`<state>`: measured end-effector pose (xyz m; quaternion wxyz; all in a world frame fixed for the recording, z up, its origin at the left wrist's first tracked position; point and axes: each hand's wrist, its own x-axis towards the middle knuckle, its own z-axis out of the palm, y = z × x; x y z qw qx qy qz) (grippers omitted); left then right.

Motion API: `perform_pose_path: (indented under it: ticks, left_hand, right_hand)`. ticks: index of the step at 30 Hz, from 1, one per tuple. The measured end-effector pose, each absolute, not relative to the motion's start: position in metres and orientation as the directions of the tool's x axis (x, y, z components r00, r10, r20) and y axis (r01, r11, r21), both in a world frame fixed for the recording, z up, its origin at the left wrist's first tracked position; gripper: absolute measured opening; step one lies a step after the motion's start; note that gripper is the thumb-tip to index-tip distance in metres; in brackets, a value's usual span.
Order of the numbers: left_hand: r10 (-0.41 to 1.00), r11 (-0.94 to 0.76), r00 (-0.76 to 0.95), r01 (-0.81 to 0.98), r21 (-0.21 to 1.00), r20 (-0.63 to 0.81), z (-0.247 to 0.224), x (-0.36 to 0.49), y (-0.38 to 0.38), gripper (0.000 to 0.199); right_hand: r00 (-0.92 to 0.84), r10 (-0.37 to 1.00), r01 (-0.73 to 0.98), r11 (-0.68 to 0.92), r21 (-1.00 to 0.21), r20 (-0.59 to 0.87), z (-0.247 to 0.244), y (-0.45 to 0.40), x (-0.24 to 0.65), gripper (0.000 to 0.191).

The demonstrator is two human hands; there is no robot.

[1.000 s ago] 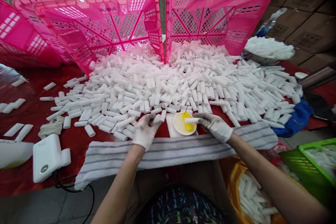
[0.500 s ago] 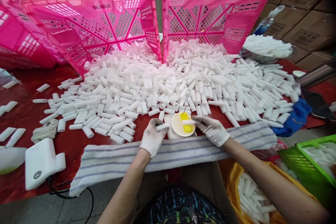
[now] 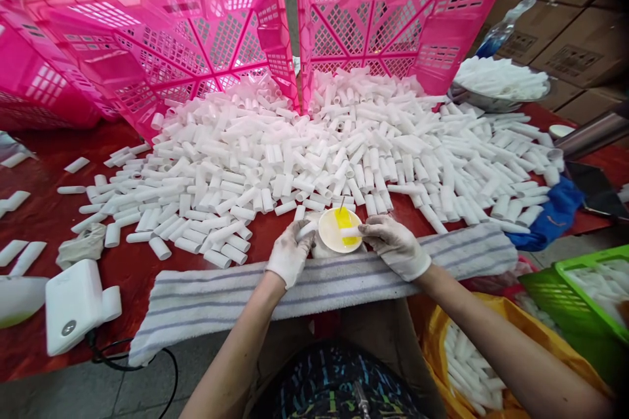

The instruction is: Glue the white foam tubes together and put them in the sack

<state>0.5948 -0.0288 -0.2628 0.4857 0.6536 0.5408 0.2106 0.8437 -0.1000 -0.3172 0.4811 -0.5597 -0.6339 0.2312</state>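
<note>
Your L hand (image 3: 289,254), gloved, has its fingers curled w/ a white tube (image 3: 307,230) btwn thumb & fingers, just left of the dish (image 3: 325,239). The tube slants a bit, its right end pointing up toward the dish rim; the fingers hide part of its other end.

Your R hand (image 3: 397,247), also gloved, comes in from the right side, thumb & fingertips pinching the right end of a second tube (image 3: 350,232). That one's approx level, sticking out left of your fingertips so its free end is over the yellow block (image 3: 350,241) in the dish. Can't tell if tube & block touch. Your other R fingers are bent close together behind the pinch; can't see exactly how each one sits.

A thin pin (image 3: 343,203) stands up at the block's far end, just beyond the R-hand tube. Dish sits on a white pad (image 3: 320,251), btwn your 2 hands.

Nearer you, the striped towel (image 3: 324,285) runs along the table edge, w/ both wrists over it. Beyond your hands, the big tube pile (image 3: 275,157) spreads across the red table (image 3: 46,226), up to & into the tipped pink baskets (image 3: 405,10). Low on your R, more tubes lie in a yellow bag (image 3: 431,347), w/ your R forearm above it.
</note>
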Motion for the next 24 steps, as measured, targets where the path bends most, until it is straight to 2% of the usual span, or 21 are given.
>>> perform_pose_path:
  ticks: [4,8,10,14,16,21,24]
  left_hand:
    - [0.904,0.077,0.331,0.494,0.866,-0.27,-0.261,0.594,-0.03,0.037]
    - [0.907,0.071,0.335,0.475,0.877,-0.255,-0.261,0.595,-0.03,0.034]
    - [0.906,0.075,0.336,0.466,0.881,-0.255,-0.261,0.595,-0.029,0.033]
    - [0.902,0.085,0.341,0.463,0.882,-0.266,-0.261,0.595,-0.03,0.034]
    - [0.902,0.084,0.339,0.469,0.879,-0.267,-0.261,0.595,-0.03,0.034]
    - [0.913,0.072,0.329,0.451,0.89,-0.241,-0.261,0.596,-0.03,0.03]
    - [0.932,0.076,0.297,0.402,0.913,-0.208,-0.259,0.596,-0.032,0.03]
  right_hand:
    - [0.073,0.939,0.513,0.253,-0.82,0.336,-0.316,-0.102,0.841,0.031]
    - [0.044,0.903,0.551,0.335,-0.764,0.428,-0.31,-0.102,0.838,0.012]
    - [0.027,0.881,0.588,0.368,-0.721,0.472,-0.309,-0.102,0.838,0.01]
    - [0.077,0.924,0.59,0.26,-0.764,0.374,-0.316,-0.104,0.84,0.034]
    - [0.087,0.934,0.571,0.238,-0.785,0.347,-0.319,-0.103,0.84,0.029]
    - [0.002,0.886,0.588,0.374,-0.717,0.464,-0.309,-0.103,0.838,0.006]
    - [0.042,0.898,0.498,0.361,-0.789,0.438,-0.299,-0.11,0.838,0.006]
